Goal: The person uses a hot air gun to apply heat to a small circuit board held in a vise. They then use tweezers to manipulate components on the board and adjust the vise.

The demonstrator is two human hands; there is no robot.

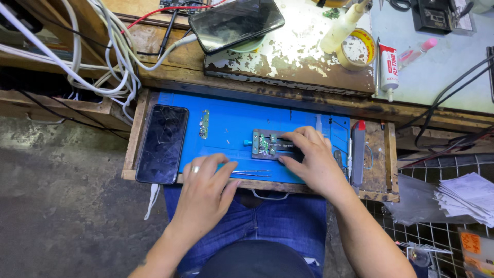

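Left hand: fingers loosely closed on tweezers, resting on blue mat.
Right hand: fingers gripping board holder.
Nearby: cracked phone beyond left fingers; small green board between.

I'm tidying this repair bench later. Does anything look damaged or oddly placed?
Yes. The dark phone left of the blue mat has a cracked screen. Another phone rests tilted on a small round container. The upper worktop has badly flaking paint.
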